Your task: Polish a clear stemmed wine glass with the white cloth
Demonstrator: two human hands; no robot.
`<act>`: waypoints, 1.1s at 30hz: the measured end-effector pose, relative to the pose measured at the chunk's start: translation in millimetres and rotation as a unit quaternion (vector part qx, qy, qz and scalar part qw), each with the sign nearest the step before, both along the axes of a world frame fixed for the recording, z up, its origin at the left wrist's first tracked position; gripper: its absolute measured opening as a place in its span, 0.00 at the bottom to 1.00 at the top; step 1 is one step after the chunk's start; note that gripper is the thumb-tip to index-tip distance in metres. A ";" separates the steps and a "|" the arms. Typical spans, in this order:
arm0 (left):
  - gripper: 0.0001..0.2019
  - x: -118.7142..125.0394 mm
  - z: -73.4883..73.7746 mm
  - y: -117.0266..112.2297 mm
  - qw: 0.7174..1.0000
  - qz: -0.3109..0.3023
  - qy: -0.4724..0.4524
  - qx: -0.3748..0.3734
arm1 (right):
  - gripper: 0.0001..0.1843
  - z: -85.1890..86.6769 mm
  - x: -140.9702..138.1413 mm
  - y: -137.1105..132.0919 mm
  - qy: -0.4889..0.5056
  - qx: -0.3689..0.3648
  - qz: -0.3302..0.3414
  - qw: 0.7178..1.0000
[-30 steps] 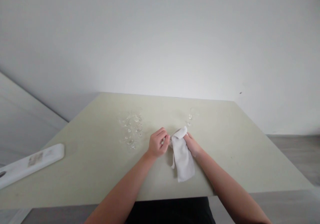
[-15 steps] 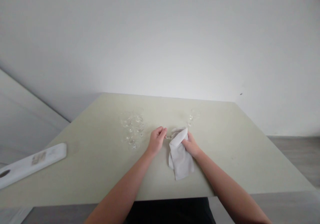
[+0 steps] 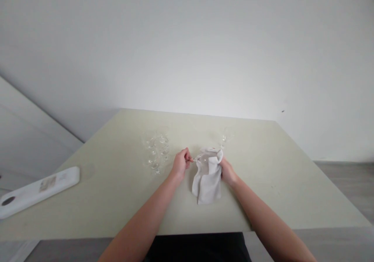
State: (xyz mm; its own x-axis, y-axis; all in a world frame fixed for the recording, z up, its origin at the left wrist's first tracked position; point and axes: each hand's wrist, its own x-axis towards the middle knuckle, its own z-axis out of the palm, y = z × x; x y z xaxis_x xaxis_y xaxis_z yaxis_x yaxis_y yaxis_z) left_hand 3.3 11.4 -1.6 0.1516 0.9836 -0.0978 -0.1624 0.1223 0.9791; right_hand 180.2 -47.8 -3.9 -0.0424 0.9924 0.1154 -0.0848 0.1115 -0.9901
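My left hand (image 3: 180, 163) is closed around the stem end of a clear wine glass (image 3: 203, 159), which lies sideways in the air over the table. A white cloth (image 3: 208, 180) wraps the far side of the glass's bowl and hangs down below it. My right hand (image 3: 228, 170) grips the cloth around the bowl's rim end; its fingers are mostly hidden behind the fabric. To the left of my left hand stands a group of several clear stemmed glasses (image 3: 156, 153). Beyond my right hand another stemmed glass (image 3: 224, 138) stands alone.
The pale table (image 3: 277, 176) backs onto a white wall (image 3: 187, 51). A long white object (image 3: 41, 192) with a dark oval and a label lies at the table's left edge. Grey floor (image 3: 347, 184) shows to the right.
The cloth has turned around the glass, so more of the bowl shows. My right hand has shifted slightly right and down; its fingers have gone behind the cloth.
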 end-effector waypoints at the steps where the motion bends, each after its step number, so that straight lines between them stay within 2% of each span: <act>1: 0.19 0.0 0.5 -1.5 1.000 0.000 -0.001 0.002 | 0.22 0.4 0.4 0.6 -0.005 0.000 0.014 1.000; 4: 0.20 1.4 2.4 -9.3 0.998 0.000 0.031 0.057 | 0.20 1.2 3.8 2.9 -0.053 0.014 0.056 0.997; 7: 0.21 2.9 4.0 -17.7 0.981 -0.002 0.089 0.174 | 0.14 -0.4 8.1 4.9 -0.092 0.007 0.041 0.995; 9: 0.21 3.0 5.0 -20.8 0.971 -0.003 0.102 0.214 | 0.12 -1.8 9.5 5.9 -0.112 0.012 0.033 0.993; 13: 0.21 0.8 6.1 -18.1 0.976 0.000 0.097 0.195 | 0.10 -0.4 7.6 6.4 -0.126 0.037 0.054 0.990; 18: 0.21 -1.8 6.1 -10.9 0.986 -0.006 0.077 0.147 | 0.14 5.4 0.8 3.2 -0.105 0.027 0.084 0.991; 25: 0.20 -0.7 8.7 -8.5 0.997 -0.020 0.011 0.077 | 0.13 -4.5 -6.0 -2.5 -0.015 -0.090 0.067 0.994; 31: 0.20 -3.0 7.1 -7.7 0.994 -0.032 0.007 0.104 | 0.13 4.8 -1.6 -0.7 -0.067 0.025 0.141 0.987; 33: 0.20 -2.8 6.8 -7.8 0.995 -0.034 0.005 0.095 | 0.13 6.7 -3.0 -1.7 -0.056 0.006 0.135 0.989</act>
State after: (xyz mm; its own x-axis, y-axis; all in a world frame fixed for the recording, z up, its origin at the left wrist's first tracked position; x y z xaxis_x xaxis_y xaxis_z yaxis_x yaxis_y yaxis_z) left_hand 0.5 3.6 5.3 0.2182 0.9719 0.0879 -0.1493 -0.0558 0.9872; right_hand 177.2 -49.5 2.8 -0.3192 0.9416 0.1072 -0.0032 0.1121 -0.9937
